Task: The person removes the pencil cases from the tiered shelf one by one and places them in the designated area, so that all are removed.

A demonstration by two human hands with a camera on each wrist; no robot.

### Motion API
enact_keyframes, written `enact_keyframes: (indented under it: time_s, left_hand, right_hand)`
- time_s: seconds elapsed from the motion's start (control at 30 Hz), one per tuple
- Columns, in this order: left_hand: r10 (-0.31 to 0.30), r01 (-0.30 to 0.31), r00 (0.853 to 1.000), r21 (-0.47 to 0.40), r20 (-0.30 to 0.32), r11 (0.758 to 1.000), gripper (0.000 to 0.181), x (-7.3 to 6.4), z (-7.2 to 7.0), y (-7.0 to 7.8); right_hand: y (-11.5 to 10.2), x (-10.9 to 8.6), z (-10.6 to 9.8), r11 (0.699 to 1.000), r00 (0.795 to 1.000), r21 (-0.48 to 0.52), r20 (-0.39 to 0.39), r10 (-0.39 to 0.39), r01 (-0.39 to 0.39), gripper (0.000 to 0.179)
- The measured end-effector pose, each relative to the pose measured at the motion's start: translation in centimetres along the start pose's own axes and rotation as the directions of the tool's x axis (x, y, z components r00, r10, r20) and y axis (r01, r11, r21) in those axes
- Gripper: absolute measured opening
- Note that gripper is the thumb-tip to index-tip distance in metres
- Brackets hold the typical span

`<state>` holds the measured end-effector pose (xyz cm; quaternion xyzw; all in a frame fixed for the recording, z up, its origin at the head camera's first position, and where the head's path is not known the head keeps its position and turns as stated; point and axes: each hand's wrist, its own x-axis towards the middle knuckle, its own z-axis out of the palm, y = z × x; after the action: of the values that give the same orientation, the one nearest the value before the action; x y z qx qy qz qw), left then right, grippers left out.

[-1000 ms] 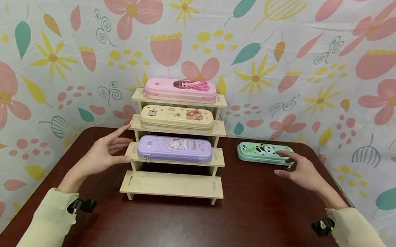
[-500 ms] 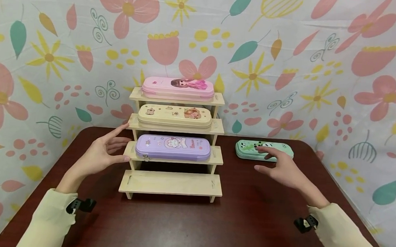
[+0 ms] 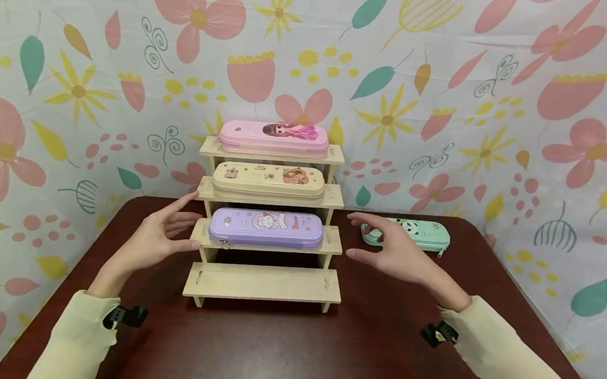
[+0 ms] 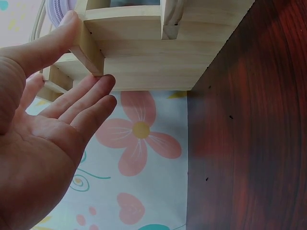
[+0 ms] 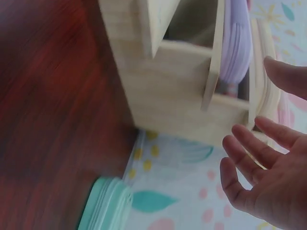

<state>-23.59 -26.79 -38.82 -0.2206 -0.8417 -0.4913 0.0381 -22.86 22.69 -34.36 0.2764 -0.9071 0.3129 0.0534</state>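
Observation:
A stepped wooden display rack (image 3: 263, 282) stands on the table. Its upper three steps carry a pink pencil case (image 3: 273, 138), a cream pencil case (image 3: 269, 181) and a purple pencil case (image 3: 266, 228); the lowest step is bare. My left hand (image 3: 157, 235) is at the rack's left side, its fingers mostly straight. In the left wrist view its thumb and fingertips touch the end of a step board. My right hand (image 3: 396, 252) hovers right of the rack with fingers spread, holding nothing. It partly hides a green panda pencil case (image 3: 427, 234) lying behind it on the table.
The dark red-brown table (image 3: 271, 351) has rounded back corners. Close behind it hangs a flowered cloth (image 3: 423, 133), which also runs along both sides. Black straps with small devices (image 3: 124, 317) sit on the wrists.
My right hand has moved left from over the green pencil case's right end toward the rack. The left hand stays at the rack's side. All the pencil cases keep their places.

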Motion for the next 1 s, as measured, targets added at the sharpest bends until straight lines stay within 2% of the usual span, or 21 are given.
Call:
enact_keyframes:
  time_s: [0.27,0.43,0.73,1.0]
  left_hand:
    - [0.004,-0.004,1.000,0.003,-0.005,1.000,0.101,0.0,-0.1,0.2]
    - [0.005,-0.005,1.000,-0.003,-0.005,1.000,0.101,0.2,-0.1,0.2]
    - [-0.001,0.001,1.000,0.002,0.000,1.000,0.101,0.1,-0.1,0.1]
    - [-0.003,0.003,1.000,-0.006,0.001,1.000,0.100,-0.1,-0.1,0.1]
  right_hand:
    - [-1.6,2.6,2.5,0.997,0.999,0.056,0.017,-0.047,0.046,0.069]
    - [-2.1,3.6,3.4,0.996,0.998,0.060,0.017,-0.065,0.064,0.069]
    - [-3.1,4.7,4.3,0.999,0.996,0.025,0.074,-0.040,0.038,0.072]
    - [-2.9,5.2,5.2,0.999,0.999,0.038,0.035,-0.037,0.036,0.072]
